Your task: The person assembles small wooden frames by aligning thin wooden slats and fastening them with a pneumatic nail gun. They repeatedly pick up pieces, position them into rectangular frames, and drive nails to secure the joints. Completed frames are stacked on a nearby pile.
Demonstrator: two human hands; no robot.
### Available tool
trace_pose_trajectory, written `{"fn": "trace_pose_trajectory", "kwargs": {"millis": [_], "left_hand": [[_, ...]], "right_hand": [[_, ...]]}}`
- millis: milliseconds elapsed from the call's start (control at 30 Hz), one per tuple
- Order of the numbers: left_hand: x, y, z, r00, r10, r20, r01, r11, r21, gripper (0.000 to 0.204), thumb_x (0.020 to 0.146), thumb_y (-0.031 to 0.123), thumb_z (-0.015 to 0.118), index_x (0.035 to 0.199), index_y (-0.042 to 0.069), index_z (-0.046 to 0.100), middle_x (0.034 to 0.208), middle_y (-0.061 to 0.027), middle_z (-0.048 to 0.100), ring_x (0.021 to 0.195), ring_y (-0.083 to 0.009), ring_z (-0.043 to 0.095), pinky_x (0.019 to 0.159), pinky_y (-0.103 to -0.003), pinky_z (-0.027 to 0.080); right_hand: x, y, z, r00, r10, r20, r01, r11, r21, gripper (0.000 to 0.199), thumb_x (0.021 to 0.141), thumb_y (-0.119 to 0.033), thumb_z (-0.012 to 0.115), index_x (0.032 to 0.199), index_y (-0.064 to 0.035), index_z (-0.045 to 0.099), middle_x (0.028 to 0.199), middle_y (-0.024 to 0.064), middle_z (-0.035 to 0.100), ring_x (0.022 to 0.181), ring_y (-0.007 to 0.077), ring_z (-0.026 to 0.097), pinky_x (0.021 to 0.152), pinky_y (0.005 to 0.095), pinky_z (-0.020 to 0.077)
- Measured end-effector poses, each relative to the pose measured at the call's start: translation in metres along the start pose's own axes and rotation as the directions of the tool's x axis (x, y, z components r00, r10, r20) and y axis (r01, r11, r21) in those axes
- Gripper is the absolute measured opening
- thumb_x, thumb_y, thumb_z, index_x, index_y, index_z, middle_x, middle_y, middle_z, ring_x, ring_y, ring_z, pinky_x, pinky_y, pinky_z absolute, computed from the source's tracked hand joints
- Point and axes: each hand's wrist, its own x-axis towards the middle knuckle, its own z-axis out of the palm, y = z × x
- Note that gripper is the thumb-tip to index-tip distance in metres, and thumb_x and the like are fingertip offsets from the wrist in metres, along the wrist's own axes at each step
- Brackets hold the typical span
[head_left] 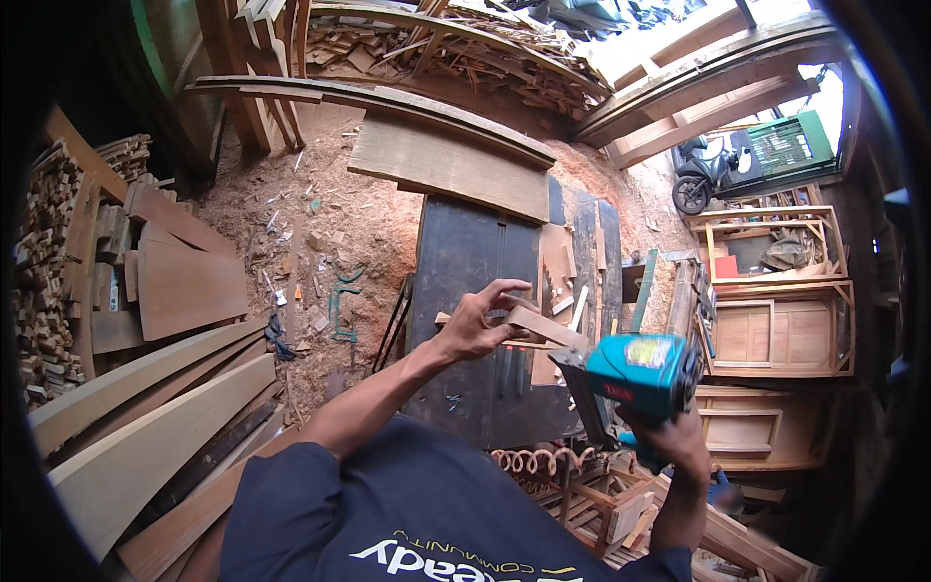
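In my right hand point(671, 438) is a teal and black nail gun point(632, 369), gripped by its handle. Its nose points left, close to the end of a short wooden piece point(545, 326). My left hand point(473, 328) holds the other end of that piece between thumb and fingers, above the dark workbench point(465, 257). Thin wood strips and offcuts point(559, 260) lie on the bench beyond the piece. A coiled air hose point(533, 460) hangs at the bench's near edge, below the gun.
Wide boards point(451, 160) lie across the bench's far end. Long curved planks point(165, 436) and stacked offcuts point(58, 262) fill the left side. A green clamp point(341, 310) rests on the shavings-covered floor. Wooden panel frames point(776, 335) and a motorbike point(700, 179) stand on the right.
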Motion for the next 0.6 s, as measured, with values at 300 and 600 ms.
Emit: {"fn": "trace_pose_trajectory", "kwargs": {"millis": [300,600], "left_hand": [[-0.002,0.005,-0.003,0.995,-0.087,0.040,0.088,0.996,-0.020,0.063,0.084,-0.008,0.064,0.143,0.006,0.044,0.118,-0.0182,0.071,0.111,-0.0220,0.067,0.093,-0.035,0.059],[-0.001,0.006,-0.003,0.998,-0.054,0.037,0.054,0.999,-0.002,0.059,0.085,-0.007,0.065,0.140,0.005,0.046,0.117,-0.0184,0.071,0.108,-0.0206,0.069,0.090,-0.033,0.059]], "right_hand": [[0.064,-0.067,-0.006,0.962,-0.078,0.262,0.101,0.992,-0.072,0.042,0.082,-0.012,0.078,0.121,-0.0017,0.067,0.111,0.0117,0.072,0.100,0.0186,0.067,0.093,0.0352,0.0512],[0.070,-0.064,0.000,0.958,-0.218,0.184,0.239,0.965,-0.104,0.028,0.084,-0.021,0.071,0.103,-0.0006,0.071,0.086,0.0157,0.073,0.077,0.0213,0.069,0.078,0.0374,0.0531]]}}
